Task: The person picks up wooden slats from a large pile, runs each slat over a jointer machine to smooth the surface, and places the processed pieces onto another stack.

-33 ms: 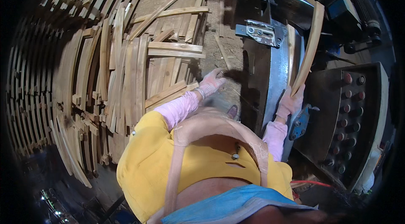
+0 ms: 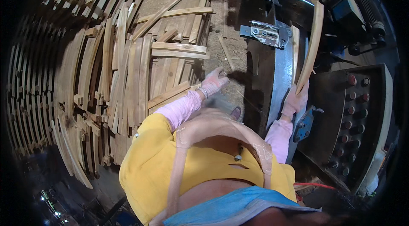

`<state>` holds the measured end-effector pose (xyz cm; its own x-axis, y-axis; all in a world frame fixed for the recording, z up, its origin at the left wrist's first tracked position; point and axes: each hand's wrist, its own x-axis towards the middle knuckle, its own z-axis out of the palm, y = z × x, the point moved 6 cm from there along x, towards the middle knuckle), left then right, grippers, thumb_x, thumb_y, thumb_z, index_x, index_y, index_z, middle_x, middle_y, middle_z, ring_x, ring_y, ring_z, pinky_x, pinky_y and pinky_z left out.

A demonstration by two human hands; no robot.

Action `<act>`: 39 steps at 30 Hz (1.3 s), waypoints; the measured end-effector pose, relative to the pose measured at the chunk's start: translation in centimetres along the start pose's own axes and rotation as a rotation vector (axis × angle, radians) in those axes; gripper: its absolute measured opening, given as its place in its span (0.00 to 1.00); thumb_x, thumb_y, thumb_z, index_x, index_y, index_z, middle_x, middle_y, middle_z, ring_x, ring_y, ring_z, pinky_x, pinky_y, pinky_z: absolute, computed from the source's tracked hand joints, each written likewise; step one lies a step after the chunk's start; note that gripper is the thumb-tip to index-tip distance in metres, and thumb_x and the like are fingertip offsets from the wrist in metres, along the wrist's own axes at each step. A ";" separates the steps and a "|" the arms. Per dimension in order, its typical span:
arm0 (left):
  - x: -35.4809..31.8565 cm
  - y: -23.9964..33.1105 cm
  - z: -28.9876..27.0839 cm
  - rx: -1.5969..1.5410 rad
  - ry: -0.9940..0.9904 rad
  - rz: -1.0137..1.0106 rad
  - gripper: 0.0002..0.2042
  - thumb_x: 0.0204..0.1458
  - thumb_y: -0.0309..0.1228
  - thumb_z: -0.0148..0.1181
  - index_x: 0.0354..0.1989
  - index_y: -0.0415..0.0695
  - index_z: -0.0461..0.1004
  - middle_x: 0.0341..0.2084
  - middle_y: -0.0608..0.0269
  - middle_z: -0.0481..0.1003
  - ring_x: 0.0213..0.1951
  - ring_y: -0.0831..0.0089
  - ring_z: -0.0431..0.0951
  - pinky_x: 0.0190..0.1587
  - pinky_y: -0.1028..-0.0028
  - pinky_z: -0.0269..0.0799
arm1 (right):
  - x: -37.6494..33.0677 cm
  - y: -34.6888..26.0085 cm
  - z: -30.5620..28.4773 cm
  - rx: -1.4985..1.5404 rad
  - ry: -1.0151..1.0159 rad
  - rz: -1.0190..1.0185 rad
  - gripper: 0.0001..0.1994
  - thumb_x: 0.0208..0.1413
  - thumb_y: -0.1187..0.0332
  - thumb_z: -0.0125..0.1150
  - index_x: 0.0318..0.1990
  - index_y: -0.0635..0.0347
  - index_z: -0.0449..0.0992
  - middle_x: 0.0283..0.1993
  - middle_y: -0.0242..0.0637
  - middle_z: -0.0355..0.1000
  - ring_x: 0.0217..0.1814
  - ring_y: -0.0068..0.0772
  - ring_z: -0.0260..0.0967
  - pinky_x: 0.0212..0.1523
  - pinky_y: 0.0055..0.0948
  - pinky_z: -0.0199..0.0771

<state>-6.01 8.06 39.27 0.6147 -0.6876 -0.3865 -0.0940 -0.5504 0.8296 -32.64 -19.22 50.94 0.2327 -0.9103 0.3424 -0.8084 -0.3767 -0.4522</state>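
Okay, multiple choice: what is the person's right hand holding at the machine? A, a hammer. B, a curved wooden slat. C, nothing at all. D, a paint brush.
B: the right hand grips the lower end of a curved wooden slat that rises over the machine, while the left hand reaches empty toward the slat pile.

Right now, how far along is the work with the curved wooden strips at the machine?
Done: hard to tell; a big stack of curved strips lies at the person's left, processed or not I cannot say. In hand: the right hand holds one curved strip upright against the machine. The left hand is empty, spread near the stack. Left: apparently many strips.
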 end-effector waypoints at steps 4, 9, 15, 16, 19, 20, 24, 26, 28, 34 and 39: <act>2.2 -5.0 -9.4 0.564 0.330 0.003 0.41 0.57 0.50 0.58 0.75 0.39 0.55 0.73 0.43 0.60 0.74 0.52 0.60 0.75 0.65 0.53 | 0.8 1.1 2.2 0.317 0.003 -0.075 0.28 0.57 0.64 0.65 0.66 0.55 0.71 0.47 0.55 0.79 0.49 0.59 0.77 0.50 0.50 0.75; -5.6 -13.1 -23.1 0.928 0.594 -0.549 0.48 0.53 0.52 0.54 0.79 0.43 0.44 0.79 0.49 0.46 0.79 0.50 0.40 0.79 0.56 0.30 | -13.3 6.2 -4.1 -0.133 -0.261 -0.064 0.30 0.60 0.59 0.65 0.68 0.61 0.70 0.48 0.61 0.77 0.47 0.65 0.74 0.48 0.55 0.72; -11.5 -24.0 -26.1 1.035 0.567 -0.746 0.40 0.58 0.39 0.54 0.80 0.54 0.47 0.79 0.53 0.45 0.79 0.49 0.42 0.78 0.51 0.37 | -25.5 23.0 -7.7 -0.130 -0.448 -0.008 0.34 0.64 0.41 0.54 0.61 0.65 0.72 0.43 0.66 0.76 0.42 0.71 0.73 0.41 0.59 0.72; -11.3 -24.4 -26.1 1.031 0.571 -0.762 0.40 0.57 0.37 0.54 0.80 0.54 0.47 0.79 0.53 0.45 0.79 0.49 0.43 0.78 0.51 0.39 | -25.5 22.1 -7.8 -0.094 -0.415 0.039 0.33 0.64 0.41 0.55 0.61 0.65 0.72 0.42 0.66 0.76 0.42 0.71 0.73 0.41 0.59 0.71; -11.2 -24.9 -25.7 0.984 0.621 -0.760 0.42 0.55 0.37 0.56 0.80 0.52 0.47 0.79 0.52 0.46 0.79 0.52 0.44 0.77 0.54 0.43 | -18.7 10.3 -7.8 -0.219 -0.298 0.009 0.27 0.62 0.49 0.58 0.56 0.65 0.74 0.45 0.65 0.76 0.44 0.71 0.73 0.42 0.58 0.72; -10.9 -23.4 -25.5 0.951 0.601 -0.711 0.42 0.54 0.37 0.56 0.80 0.52 0.47 0.79 0.52 0.46 0.79 0.54 0.44 0.78 0.56 0.43 | -16.4 8.9 -6.7 -0.187 -0.234 0.043 0.27 0.62 0.49 0.57 0.55 0.66 0.75 0.47 0.63 0.76 0.45 0.70 0.73 0.44 0.57 0.72; -10.4 -16.1 -26.8 0.832 0.561 -0.567 0.42 0.52 0.40 0.58 0.78 0.47 0.52 0.76 0.48 0.54 0.76 0.56 0.53 0.76 0.61 0.50 | -6.8 4.6 -0.7 -0.219 -0.057 -0.298 0.23 0.59 0.58 0.64 0.58 0.60 0.76 0.43 0.54 0.79 0.44 0.60 0.76 0.44 0.54 0.74; -9.0 -11.9 -27.4 0.669 0.599 -0.523 0.40 0.51 0.41 0.61 0.74 0.45 0.58 0.70 0.45 0.62 0.71 0.53 0.63 0.72 0.61 0.58 | -3.7 4.5 1.4 -0.269 -0.073 -0.290 0.21 0.58 0.57 0.64 0.57 0.57 0.78 0.42 0.52 0.79 0.43 0.58 0.76 0.44 0.53 0.74; -8.6 -6.7 -27.0 0.386 0.676 -0.523 0.37 0.50 0.42 0.64 0.70 0.43 0.65 0.63 0.43 0.72 0.64 0.49 0.72 0.67 0.60 0.68 | -1.1 2.4 3.5 -0.280 -0.059 -0.338 0.19 0.58 0.57 0.63 0.54 0.53 0.80 0.40 0.50 0.80 0.42 0.56 0.77 0.44 0.51 0.75; 3.0 3.7 -20.2 -0.444 0.735 0.238 0.23 0.46 0.37 0.70 0.50 0.38 0.76 0.34 0.48 0.82 0.35 0.56 0.82 0.40 0.62 0.78 | 2.8 -4.1 6.6 -0.025 -0.323 0.018 0.13 0.55 0.64 0.64 0.45 0.59 0.80 0.41 0.56 0.79 0.43 0.57 0.78 0.44 0.52 0.77; 5.7 13.1 -5.4 -0.865 0.368 0.150 0.19 0.50 0.33 0.70 0.48 0.38 0.76 0.34 0.55 0.80 0.34 0.62 0.80 0.40 0.64 0.78 | -9.3 -15.9 2.5 0.469 -0.824 -0.393 0.47 0.54 0.63 0.72 0.78 0.62 0.50 0.77 0.53 0.57 0.79 0.53 0.54 0.75 0.37 0.59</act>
<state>0.48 -0.53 50.15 0.8651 -0.4495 -0.2226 0.3294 0.1742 0.9280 -20.57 -5.15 52.88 0.8774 -0.4765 -0.0558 -0.3431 -0.5421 -0.7671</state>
